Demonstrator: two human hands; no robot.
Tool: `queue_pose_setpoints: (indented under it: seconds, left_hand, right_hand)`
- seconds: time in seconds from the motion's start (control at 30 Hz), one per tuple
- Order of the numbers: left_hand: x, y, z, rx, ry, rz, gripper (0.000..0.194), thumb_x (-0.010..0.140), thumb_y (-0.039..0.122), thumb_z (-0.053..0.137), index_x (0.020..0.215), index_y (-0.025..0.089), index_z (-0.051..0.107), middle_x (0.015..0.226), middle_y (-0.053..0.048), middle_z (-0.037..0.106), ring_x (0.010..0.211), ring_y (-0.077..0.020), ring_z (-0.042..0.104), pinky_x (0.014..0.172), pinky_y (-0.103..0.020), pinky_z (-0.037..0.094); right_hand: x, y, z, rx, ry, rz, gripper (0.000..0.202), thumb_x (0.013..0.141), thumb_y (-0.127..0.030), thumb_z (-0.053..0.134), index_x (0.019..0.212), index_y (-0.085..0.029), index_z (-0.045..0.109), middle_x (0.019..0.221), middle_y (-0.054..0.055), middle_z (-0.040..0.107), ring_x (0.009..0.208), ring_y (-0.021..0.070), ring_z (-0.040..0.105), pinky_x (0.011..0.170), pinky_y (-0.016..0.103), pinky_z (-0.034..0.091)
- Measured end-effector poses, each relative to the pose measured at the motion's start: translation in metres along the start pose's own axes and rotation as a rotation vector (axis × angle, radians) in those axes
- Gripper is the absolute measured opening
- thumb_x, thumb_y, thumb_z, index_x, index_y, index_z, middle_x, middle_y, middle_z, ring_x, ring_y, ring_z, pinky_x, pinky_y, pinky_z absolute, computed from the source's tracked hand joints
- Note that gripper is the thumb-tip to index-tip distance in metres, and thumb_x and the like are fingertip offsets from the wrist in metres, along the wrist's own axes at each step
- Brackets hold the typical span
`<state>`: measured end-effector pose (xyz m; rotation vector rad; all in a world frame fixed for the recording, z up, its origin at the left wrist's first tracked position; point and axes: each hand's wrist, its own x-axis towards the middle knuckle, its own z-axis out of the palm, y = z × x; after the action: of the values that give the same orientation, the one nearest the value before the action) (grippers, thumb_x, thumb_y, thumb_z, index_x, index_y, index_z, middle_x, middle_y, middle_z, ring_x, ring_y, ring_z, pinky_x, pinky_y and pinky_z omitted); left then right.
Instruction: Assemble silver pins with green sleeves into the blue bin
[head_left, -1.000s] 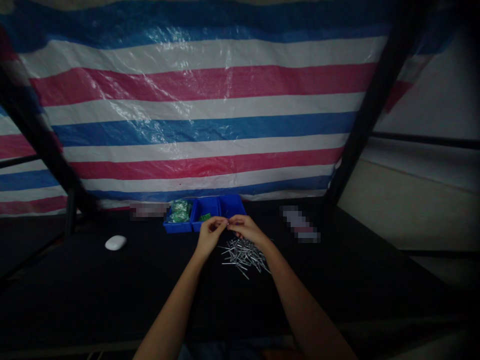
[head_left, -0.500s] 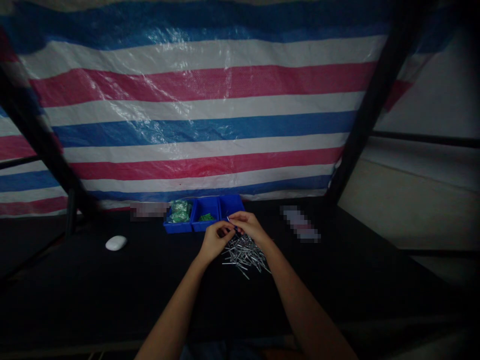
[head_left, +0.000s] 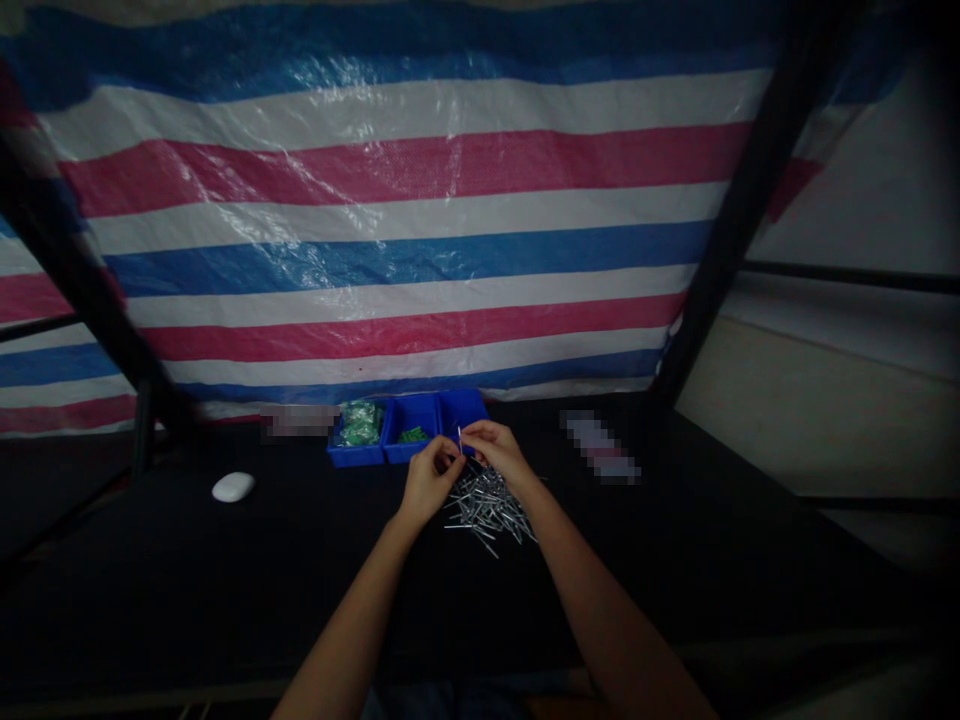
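Note:
A thin, shiny metal rod (head_left: pixel 460 438) stands nearly upright between my two hands. Around its upper part, the thumb and fingers of my right hand (head_left: pixel 501 452) are pinched. My left hand (head_left: pixel 430 482) is closed too, its fingertips pressed together at the rod's lower end. What else those fingers may hold is too small to make out. Just below the hands, a loose pile of similar metal rods (head_left: pixel 491 510) lies on the black table (head_left: pixel 300 590); my right hand and forearm cover part of its right side.
Behind my hands stand joined blue bins: the left bin (head_left: pixel 358 457) holds clear bags of green pieces, the middle bin (head_left: pixel 409 406) loose green pieces (head_left: pixel 412 435). My hands partly cover the right bin (head_left: pixel 463 402). A white mouse-shaped object (head_left: pixel 233 487) lies left. Striped sheeting (head_left: pixel 420 260) hangs behind.
The rod has turned from slanting to nearly upright and shows more of its length. Both hands have shifted only slightly, the fingertips coming together around it.

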<state>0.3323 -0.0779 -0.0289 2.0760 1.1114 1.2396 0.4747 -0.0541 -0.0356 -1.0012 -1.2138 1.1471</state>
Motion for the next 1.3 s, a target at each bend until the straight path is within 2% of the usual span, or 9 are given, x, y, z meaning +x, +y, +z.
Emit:
queue_pose_setpoints:
  seconds: [0.17,0.5,0.7,0.83,0.93,1.03,1.13,1.2,1.3]
  left_hand:
    - [0.000,-0.001,0.000,-0.001,0.029,-0.005,0.013,0.074,0.029,0.053,0.076,0.016,0.055,0.070,0.000,0.056,0.057,-0.0094,0.048,0.053,-0.021,0.035]
    - [-0.001,0.000,0.000,0.050,0.021,-0.025,0.014,0.075,0.029,0.052,0.078,0.017,0.057,0.072,0.000,0.059,0.057,-0.0096,0.049,0.053,-0.021,0.035]
    - [0.000,-0.004,-0.001,0.058,0.033,-0.020,0.017,0.076,0.030,0.050,0.087,0.018,0.057,0.077,-0.001,0.061,0.060,-0.0102,0.050,0.054,-0.021,0.036]
    - [0.000,-0.003,-0.002,0.103,0.058,-0.005,0.017,0.077,0.030,0.050,0.086,0.018,0.057,0.078,-0.002,0.060,0.063,-0.0121,0.051,0.060,-0.023,0.038]
    - [0.002,0.002,-0.012,0.223,0.192,0.009,0.015,0.077,0.030,0.049,0.084,0.019,0.057,0.083,-0.004,0.060,0.076,-0.0164,0.053,0.075,-0.029,0.037]
    - [0.005,0.001,-0.035,0.398,0.511,-0.098,0.021,0.076,0.030,0.051,0.094,0.020,0.056,0.104,-0.008,0.055,0.100,-0.0246,0.046,0.089,-0.039,0.028]
    - [0.007,-0.018,-0.061,0.488,0.825,-0.331,0.044,0.072,0.033,0.055,0.114,0.022,0.046,0.127,-0.011,0.038,0.117,-0.0315,0.030,0.094,-0.047,0.020]
    - [0.007,-0.040,-0.075,0.417,0.864,-0.484,0.054,0.072,0.036,0.055,0.121,0.020,0.040,0.128,-0.014,0.038,0.118,-0.0319,0.032,0.095,-0.046,0.022]
    - [0.007,-0.073,-0.085,0.221,0.778,-0.612,0.055,0.073,0.038,0.052,0.122,0.016,0.039,0.118,-0.015,0.048,0.110,-0.0274,0.044,0.091,-0.038,0.032]
  right_hand:
    - [-0.002,-0.001,0.001,-0.019,-0.081,0.023,0.024,0.059,-0.032,0.065,0.077,-0.017,0.059,0.059,-0.001,0.059,0.040,0.0063,0.044,0.035,0.017,0.029]
    - [0.003,0.011,0.003,-0.037,0.173,-0.065,0.029,0.058,-0.039,0.065,0.075,-0.016,0.058,0.058,0.001,0.059,0.043,0.0098,0.047,0.038,0.020,0.034]
    - [0.002,0.009,0.002,0.039,0.218,-0.033,0.037,0.059,-0.043,0.064,0.081,-0.014,0.059,0.071,0.007,0.065,0.047,0.0111,0.051,0.038,0.019,0.033]
    - [0.002,0.005,0.003,0.060,0.202,-0.016,0.043,0.061,-0.044,0.062,0.091,-0.014,0.059,0.081,0.008,0.066,0.043,0.0076,0.047,0.036,0.018,0.032]
    - [0.001,0.002,0.002,0.072,0.150,-0.006,0.044,0.063,-0.043,0.060,0.097,-0.015,0.057,0.087,0.009,0.066,0.040,0.0058,0.045,0.035,0.018,0.031]
    - [0.001,0.001,0.000,0.052,0.119,-0.005,0.040,0.065,-0.043,0.058,0.093,-0.015,0.059,0.081,0.007,0.066,0.040,0.0063,0.045,0.035,0.018,0.031]
    - [0.003,0.001,-0.004,-0.034,0.111,-0.045,0.033,0.064,-0.043,0.058,0.081,-0.015,0.061,0.067,0.004,0.065,0.039,0.0076,0.045,0.036,0.019,0.031]
    - [0.004,0.002,-0.007,-0.108,0.114,-0.087,0.030,0.063,-0.042,0.059,0.075,-0.015,0.062,0.060,0.003,0.062,0.040,0.0097,0.047,0.037,0.020,0.032]
    - [0.005,0.005,-0.010,-0.222,0.115,-0.141,0.025,0.066,-0.039,0.057,0.073,-0.015,0.063,0.057,0.003,0.062,0.046,0.0130,0.053,0.040,0.021,0.035]
